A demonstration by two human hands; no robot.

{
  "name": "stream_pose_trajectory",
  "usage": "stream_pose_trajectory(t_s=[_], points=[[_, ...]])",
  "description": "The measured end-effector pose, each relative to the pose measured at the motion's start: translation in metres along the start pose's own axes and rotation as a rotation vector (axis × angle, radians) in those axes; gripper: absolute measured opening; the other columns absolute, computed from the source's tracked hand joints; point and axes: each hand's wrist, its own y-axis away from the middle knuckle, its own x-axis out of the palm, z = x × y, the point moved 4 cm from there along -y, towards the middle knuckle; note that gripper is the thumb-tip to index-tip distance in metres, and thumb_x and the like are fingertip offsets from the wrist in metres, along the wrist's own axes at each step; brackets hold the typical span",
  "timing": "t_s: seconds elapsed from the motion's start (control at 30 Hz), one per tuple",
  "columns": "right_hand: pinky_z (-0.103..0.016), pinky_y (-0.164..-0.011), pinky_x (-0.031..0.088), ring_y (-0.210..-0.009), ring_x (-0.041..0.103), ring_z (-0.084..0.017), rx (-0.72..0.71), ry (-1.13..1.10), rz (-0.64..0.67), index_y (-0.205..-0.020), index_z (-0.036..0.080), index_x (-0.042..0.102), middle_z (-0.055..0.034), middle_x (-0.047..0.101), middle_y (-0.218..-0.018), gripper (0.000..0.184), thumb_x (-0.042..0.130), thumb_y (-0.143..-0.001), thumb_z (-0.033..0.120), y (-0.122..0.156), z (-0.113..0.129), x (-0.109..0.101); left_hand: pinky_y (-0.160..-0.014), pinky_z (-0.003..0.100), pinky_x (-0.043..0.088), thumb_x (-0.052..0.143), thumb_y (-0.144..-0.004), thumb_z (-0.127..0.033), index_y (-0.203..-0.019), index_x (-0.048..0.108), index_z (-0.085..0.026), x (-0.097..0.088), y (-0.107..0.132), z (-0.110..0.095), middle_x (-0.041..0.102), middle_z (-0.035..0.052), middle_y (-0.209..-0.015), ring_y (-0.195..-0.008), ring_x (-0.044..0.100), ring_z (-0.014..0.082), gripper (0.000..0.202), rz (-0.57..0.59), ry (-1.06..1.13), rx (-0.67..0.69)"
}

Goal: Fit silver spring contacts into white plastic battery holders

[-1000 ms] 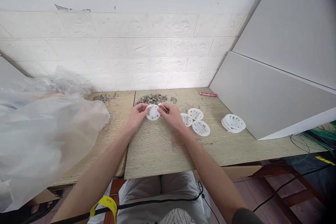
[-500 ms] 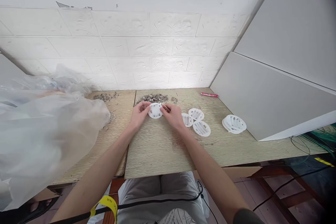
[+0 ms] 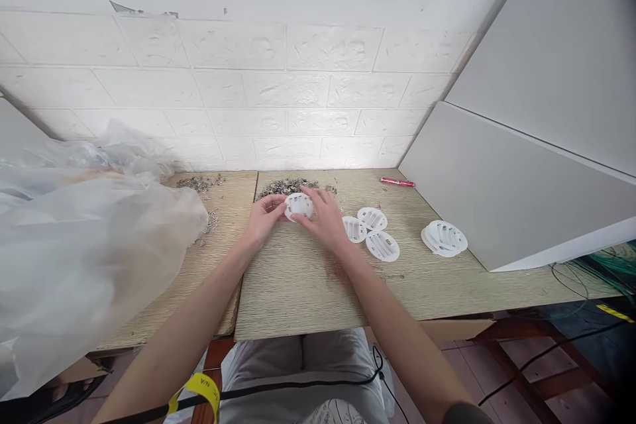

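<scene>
Between my two hands is a round white plastic battery holder (image 3: 299, 205) with slots and small metal contacts, raised a little above the table. My left hand (image 3: 265, 217) pinches its left edge between thumb and fingers. On the opposite side, my right hand (image 3: 322, 215) has its thumb at the lower edge and its fingers curved round the top right. Just behind the hands lies a pile of small metal pieces (image 3: 283, 187). Three similar white discs (image 3: 381, 246) lie together to the right of my right hand.
A stack of white discs (image 3: 444, 238) sits farther right, near the grey panel (image 3: 536, 192). A red pen (image 3: 397, 181) lies near the wall. Large plastic bags (image 3: 89, 245) cover the left side, beside more metal bits (image 3: 199, 183). A black cable (image 3: 298, 384) crosses my lap.
My right hand has opened wider and shifted from a pinch at the disc's upper right to a grip round its right side. The disc has moved slightly right and turned.
</scene>
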Motion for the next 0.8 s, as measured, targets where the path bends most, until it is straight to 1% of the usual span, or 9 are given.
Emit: stream_pose_trajectory(t_s=[0.13,0.23,0.3,0.37,0.43,0.57,0.6,0.67,0.8], points=[[-0.041,-0.096,0.044,-0.116,0.05,-0.028,-0.076,0.114,0.077,-0.133,0.024,0.053,-0.0113,0.054,-0.126,0.057,0.069,-0.081,0.039,0.003,0.004,0.008,-0.064,0.033,0.057,0.078,-0.064,-0.04,-0.088,0.069,-0.012,0.001,0.001,-0.001,0.069,0.0106,-0.095,-0.074,0.064,0.0174,0.038,0.019,-0.013,0.013],[-0.041,-0.095,0.045,-0.113,0.051,-0.027,-0.055,0.093,0.053,-0.126,0.022,0.056,-0.0111,0.057,-0.122,0.051,0.071,-0.079,0.036,0.0,0.001,0.005,-0.067,0.035,0.059,0.077,-0.066,-0.04,-0.092,0.068,-0.013,0.003,0.002,-0.003,0.068,0.0103,-0.098,-0.076,0.065,0.0173,0.038,0.046,0.011,0.019],[-0.042,-0.096,0.044,-0.112,0.053,-0.027,-0.047,0.061,-0.015,-0.123,0.021,0.058,-0.0107,0.06,-0.119,0.05,0.072,-0.078,0.038,-0.003,-0.002,-0.005,-0.065,0.035,0.059,0.074,-0.07,-0.04,-0.099,0.065,-0.014,0.003,0.002,-0.003,0.067,0.009,-0.096,-0.073,0.065,0.0159,0.039,0.051,0.027,0.017],[-0.043,-0.098,0.043,-0.112,0.053,-0.027,-0.027,0.037,-0.162,-0.118,0.021,0.06,-0.0107,0.062,-0.119,0.046,0.071,-0.078,0.042,-0.002,-0.006,-0.026,-0.061,0.032,0.058,0.071,-0.074,-0.038,-0.106,0.062,-0.016,0.002,0.002,-0.001,0.067,0.0071,-0.092,-0.068,0.063,0.0139,0.039,0.042,0.02,0.0],[-0.044,-0.1,0.041,-0.113,0.054,-0.027,0.042,0.055,-0.369,-0.111,0.021,0.063,-0.0109,0.062,-0.121,0.04,0.067,-0.08,0.046,0.007,-0.016,-0.058,-0.059,0.03,0.057,0.067,-0.077,-0.033,-0.107,0.06,-0.016,0.002,0.002,0.003,0.066,0.0057,-0.088,-0.067,0.062,0.0128,0.036,0.043,-0.025,-0.019],[-0.048,-0.096,0.04,-0.113,0.054,-0.029,0.314,0.255,-0.661,-0.098,0.019,0.069,-0.0128,0.062,-0.12,0.043,0.066,-0.074,0.054,0.048,-0.05,-0.13,-0.058,0.026,0.054,0.062,-0.077,-0.023,-0.106,0.06,-0.018,0.005,0.002,0.008,0.065,0.0033,-0.083,-0.066,0.059,0.012,0.03,0.092,-0.166,-0.016],[-0.049,-0.095,0.04,-0.113,0.054,-0.03,0.389,0.318,-0.692,-0.095,0.018,0.07,-0.0139,0.063,-0.119,0.044,0.066,-0.072,0.055,0.06,-0.061,-0.147,-0.058,0.026,0.054,0.061,-0.077,-0.022,-0.106,0.061,-0.018,0.007,0.002,0.008,0.064,0.003,-0.082,-0.065,0.059,0.012,0.029,0.101,-0.201,-0.011],[-0.049,-0.098,0.037,-0.111,0.057,-0.031,0.486,0.424,-0.632,-0.085,0.019,0.072,-0.0147,0.066,-0.11,0.039,0.065,-0.069,0.055,0.081,-0.084,-0.174,-0.056,0.025,0.052,0.059,-0.077,-0.019,-0.104,0.061,-0.018,0.009,0.003,0.007,0.064,0.0026,-0.08,-0.065,0.057,0.0122,0.027,0.106,-0.25,-0.004],[-0.048,-0.098,0.034,-0.115,0.057,-0.03,0.551,0.585,-0.507,-0.081,0.023,0.072,-0.0152,0.068,-0.111,0.038,0.06,-0.07,0.057,0.115,-0.121,-0.206,-0.052,0.023,0.049,0.057,-0.076,-0.018,-0.099,0.062,-0.017,0.01,0.003,0.006,0.064,0.0028,-0.077,-0.063,0.055,0.0125,0.024,0.112,-0.289,0.015]])
